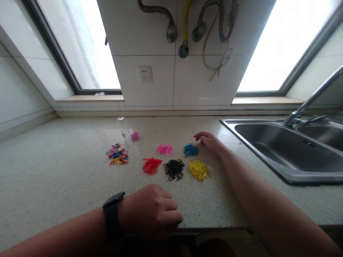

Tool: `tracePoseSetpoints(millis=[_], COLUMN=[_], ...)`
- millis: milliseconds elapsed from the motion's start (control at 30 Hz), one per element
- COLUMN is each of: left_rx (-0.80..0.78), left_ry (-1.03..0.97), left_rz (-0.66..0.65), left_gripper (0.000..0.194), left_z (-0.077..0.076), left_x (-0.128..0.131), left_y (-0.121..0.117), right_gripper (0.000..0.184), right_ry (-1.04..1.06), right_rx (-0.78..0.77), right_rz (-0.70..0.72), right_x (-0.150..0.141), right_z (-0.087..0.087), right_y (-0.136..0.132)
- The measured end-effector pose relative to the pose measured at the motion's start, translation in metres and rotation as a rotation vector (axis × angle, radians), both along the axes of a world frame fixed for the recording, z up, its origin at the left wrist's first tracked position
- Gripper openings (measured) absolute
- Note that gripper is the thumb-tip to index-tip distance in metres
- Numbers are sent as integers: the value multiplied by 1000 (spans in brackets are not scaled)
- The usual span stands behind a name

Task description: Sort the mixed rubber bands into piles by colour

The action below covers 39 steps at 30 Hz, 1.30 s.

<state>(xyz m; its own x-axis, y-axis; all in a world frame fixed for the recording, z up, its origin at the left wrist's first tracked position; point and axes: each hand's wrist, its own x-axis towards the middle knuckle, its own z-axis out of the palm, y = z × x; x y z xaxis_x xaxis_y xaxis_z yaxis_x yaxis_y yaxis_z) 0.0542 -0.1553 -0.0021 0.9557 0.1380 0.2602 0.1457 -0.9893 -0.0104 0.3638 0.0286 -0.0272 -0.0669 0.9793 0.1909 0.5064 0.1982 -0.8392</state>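
My right hand (208, 140) reaches over the counter, palm down, with its fingers loosely bent and apart beside a pile of blue rubber bands (191, 150). I see nothing in its fingers. My left hand (151, 210), with a black watch on its wrist, is curled into a fist near the front edge; its inside is hidden. Between the hands lie piles of pink rubber bands (165, 149), red rubber bands (152, 166), black rubber bands (174, 169) and yellow rubber bands (199, 170). Farther left is a mixed-colour pile of rubber bands (117, 155).
A clear plastic container (123, 129) is behind the mixed pile, with a pink lid-like piece (134, 136) beside it. To the right, a steel sink (257, 173) with a faucet (297, 116) is set into the speckled counter (66, 171). A tiled wall with pipes rises behind.
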Motion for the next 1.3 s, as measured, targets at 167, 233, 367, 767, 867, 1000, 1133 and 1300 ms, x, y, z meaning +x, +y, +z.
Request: tracePoseSetpoints(millis=[167,233,367,767,867,1000,1133,1300], left_rx=[-75,-139,-187,-426,-459,-431,-384,-360], left_ry=[-35,-80,-164,-204,-162,-149,-145,-165], left_rz=[97,186,536,1216,1211,1177,1165,1114], left_gripper=[11,14,20,51,52,52,47,40], left_z=[26,40,54,-3,-9,-9,-10,-14], left_x=[-14,-29,-80,-235,-238,-236,-234,-231], left_y=[16,33,80,165,167,167,167,169], right_gripper=[29,30,30,26,26,27,26,26], right_ry=[1,-3,-21,-15,-24,-21,-17,-34], right_rx=[-9,-20,-22,-34,-32,-39,-40,-41], right_rz=[9,7,0,6,4,9,17,10], right_x=[0,2,6,3,4,5,6,4], right_z=[1,-2,-9,-1,-1,-4,-6,-3], right_y=[-1,2,8,4,5,8,9,7])
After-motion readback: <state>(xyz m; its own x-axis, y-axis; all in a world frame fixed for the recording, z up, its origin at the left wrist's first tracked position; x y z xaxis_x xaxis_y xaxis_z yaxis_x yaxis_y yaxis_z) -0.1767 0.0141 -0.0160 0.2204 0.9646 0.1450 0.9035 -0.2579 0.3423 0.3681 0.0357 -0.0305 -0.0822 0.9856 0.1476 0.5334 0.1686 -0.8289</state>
